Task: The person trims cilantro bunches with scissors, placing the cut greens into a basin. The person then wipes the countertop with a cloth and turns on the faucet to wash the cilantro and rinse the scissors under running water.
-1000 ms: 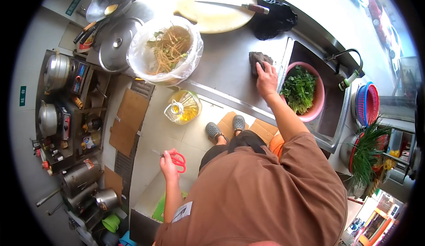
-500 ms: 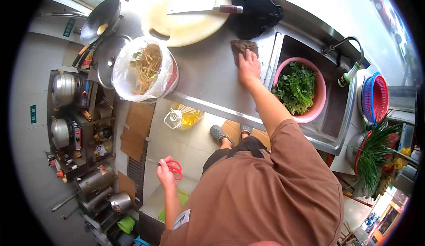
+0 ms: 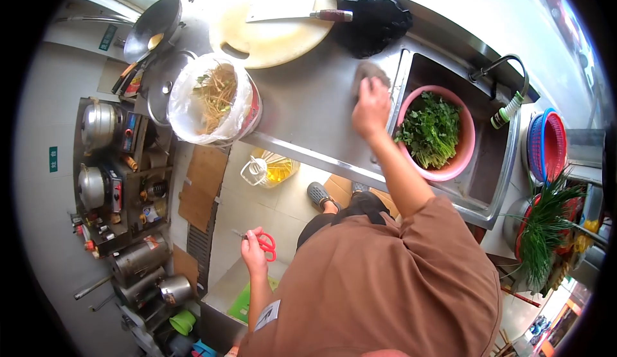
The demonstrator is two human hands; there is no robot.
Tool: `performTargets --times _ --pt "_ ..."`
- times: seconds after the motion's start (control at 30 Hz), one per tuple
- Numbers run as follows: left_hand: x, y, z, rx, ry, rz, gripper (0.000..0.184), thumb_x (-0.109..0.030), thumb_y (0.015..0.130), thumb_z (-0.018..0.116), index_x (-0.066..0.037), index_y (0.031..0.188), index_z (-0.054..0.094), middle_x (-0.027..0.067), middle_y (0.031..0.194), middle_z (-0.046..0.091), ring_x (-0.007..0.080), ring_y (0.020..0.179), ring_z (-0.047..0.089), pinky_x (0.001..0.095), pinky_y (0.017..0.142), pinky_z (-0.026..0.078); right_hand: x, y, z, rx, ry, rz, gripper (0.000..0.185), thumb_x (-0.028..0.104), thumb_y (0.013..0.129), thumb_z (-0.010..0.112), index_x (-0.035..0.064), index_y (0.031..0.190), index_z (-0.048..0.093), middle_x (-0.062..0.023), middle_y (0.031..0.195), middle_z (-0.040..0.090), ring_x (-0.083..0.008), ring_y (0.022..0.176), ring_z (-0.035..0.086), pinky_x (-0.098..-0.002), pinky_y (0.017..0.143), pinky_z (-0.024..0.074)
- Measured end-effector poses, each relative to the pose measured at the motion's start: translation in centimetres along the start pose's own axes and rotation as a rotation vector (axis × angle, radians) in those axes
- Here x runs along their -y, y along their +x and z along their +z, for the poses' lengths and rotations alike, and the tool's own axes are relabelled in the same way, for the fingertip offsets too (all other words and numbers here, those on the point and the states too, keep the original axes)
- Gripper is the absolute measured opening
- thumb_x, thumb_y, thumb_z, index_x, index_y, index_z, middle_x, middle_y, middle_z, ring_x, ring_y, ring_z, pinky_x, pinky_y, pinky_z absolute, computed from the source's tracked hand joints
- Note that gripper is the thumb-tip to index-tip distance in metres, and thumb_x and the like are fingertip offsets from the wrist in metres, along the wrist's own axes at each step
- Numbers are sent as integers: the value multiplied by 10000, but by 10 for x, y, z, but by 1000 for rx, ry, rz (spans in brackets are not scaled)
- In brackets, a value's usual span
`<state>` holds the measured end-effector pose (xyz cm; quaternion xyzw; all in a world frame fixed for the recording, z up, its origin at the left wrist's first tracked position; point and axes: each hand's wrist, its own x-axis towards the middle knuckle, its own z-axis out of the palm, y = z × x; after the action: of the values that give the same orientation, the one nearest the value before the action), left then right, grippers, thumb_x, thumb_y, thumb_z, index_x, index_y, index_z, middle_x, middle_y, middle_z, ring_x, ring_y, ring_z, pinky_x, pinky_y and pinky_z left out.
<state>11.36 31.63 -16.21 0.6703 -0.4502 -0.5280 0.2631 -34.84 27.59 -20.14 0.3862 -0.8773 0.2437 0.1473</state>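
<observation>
My right hand [image 3: 373,107] presses a brown cloth [image 3: 369,71] onto the steel counter [image 3: 308,103], just left of the sink rim. Low on the left, my left hand [image 3: 255,253] is closed around red-handled scissors [image 3: 269,246]; their short metal tip points left. In the sink, a pink basin [image 3: 468,137] holds leafy greens [image 3: 430,129] beside my right forearm. A white bag-lined bucket [image 3: 182,103] with plant roots and stems [image 3: 215,97] stands at the counter's left.
On a round cutting board [image 3: 283,42] lies a cleaver [image 3: 289,13], next to a black plastic bag [image 3: 376,26]. A faucet [image 3: 508,61] arches over the sink. Stacked baskets [image 3: 546,145] and long green chives [image 3: 546,228] sit at right. An oil jug [image 3: 276,167] stands on the floor.
My right hand has slid the cloth a little to the right, toward the sink edge. My left hand still grips the scissors, slightly shifted right in the view.
</observation>
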Motion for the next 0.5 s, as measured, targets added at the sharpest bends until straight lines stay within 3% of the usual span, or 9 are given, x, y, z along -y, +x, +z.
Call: performTargets --times 0.1,0.13,0.2,0.3,0.5 --pt "-6 10 4 43 55 7 438 -367 1048 427 17 1043 637 123 1042 660 187 874 624 344 808 530 27 -91 -3 202 86 -307 520 123 772 582 39 1285 560 -182 1390 463 -333 1224 466 -437 919 430" --pt "-9 13 6 50 62 9 438 -367 1048 427 17 1043 637 123 1042 660 187 874 624 344 808 530 24 -111 -4 409 31 -405 514 150 789 581 63 1295 562 -172 1443 433 -318 1293 436 -437 974 407" --pt "-14 19 9 83 59 65 432 -356 1050 423 20 1042 636 125 1044 657 187 890 623 359 837 539 5 -123 -5 378 105 -491 494 161 814 562 98 1304 566 -157 1486 404 -301 1364 389 -452 1065 352" --pt "-27 20 13 107 90 72 399 -300 1056 407 40 1088 613 129 1075 637 165 913 599 353 845 537 -25 -91 -7 406 97 -421 475 143 831 536 139 1305 573 -137 1509 391 -294 1398 363 -478 1143 280" --pt "-26 8 10 81 77 89 382 -279 1058 404 43 1083 609 139 1117 641 175 942 603 349 848 534 -90 -5 26 253 23 -341 457 57 807 544 130 1251 620 -138 1454 467 -311 1365 408 -442 1127 334"
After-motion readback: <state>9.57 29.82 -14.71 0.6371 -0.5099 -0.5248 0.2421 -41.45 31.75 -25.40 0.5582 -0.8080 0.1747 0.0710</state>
